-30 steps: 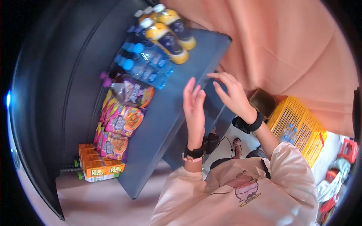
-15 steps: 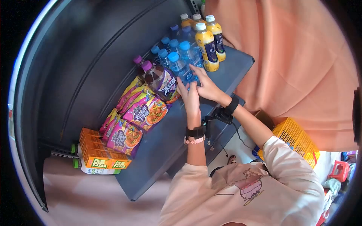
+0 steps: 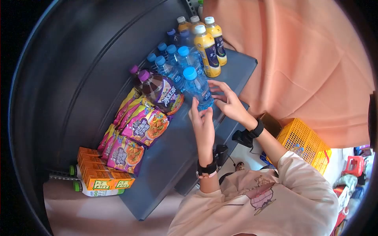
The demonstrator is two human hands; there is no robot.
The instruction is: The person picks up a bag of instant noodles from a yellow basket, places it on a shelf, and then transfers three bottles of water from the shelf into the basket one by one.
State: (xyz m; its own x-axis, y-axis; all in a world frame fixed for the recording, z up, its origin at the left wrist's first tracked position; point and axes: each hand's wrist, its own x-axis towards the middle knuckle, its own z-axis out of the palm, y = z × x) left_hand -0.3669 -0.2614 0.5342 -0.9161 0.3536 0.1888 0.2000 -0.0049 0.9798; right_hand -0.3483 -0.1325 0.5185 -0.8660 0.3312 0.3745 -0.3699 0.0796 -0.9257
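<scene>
A clear water bottle with a blue cap (image 3: 199,89) stands a little in front of the other water bottles, tilted in this view. My left hand (image 3: 203,125) has its fingers around the lower left side of it, near the base. On the other side, the fingers of my right hand (image 3: 232,105) curve against the bottle. Behind it are several more blue-capped water bottles (image 3: 170,72). To their right stand yellow-labelled drink bottles with white caps (image 3: 207,54). Left of the water are dark iced tea bottles with purple caps (image 3: 163,92).
Pink and yellow instant noodle packs (image 3: 145,124) lie along the grey shelf (image 3: 157,179). Orange cartons (image 3: 98,173) and green-capped white bottles (image 3: 98,192) sit at its left end. Below are a yellow crate (image 3: 303,137) and a red stool (image 3: 354,166). A peach curtain (image 3: 299,59) hangs on the right.
One water bottle has come forward out of its row toward me, between my hands. Both hands have shifted toward the shelf's front edge and moved apart around it. The view has shifted slightly.
</scene>
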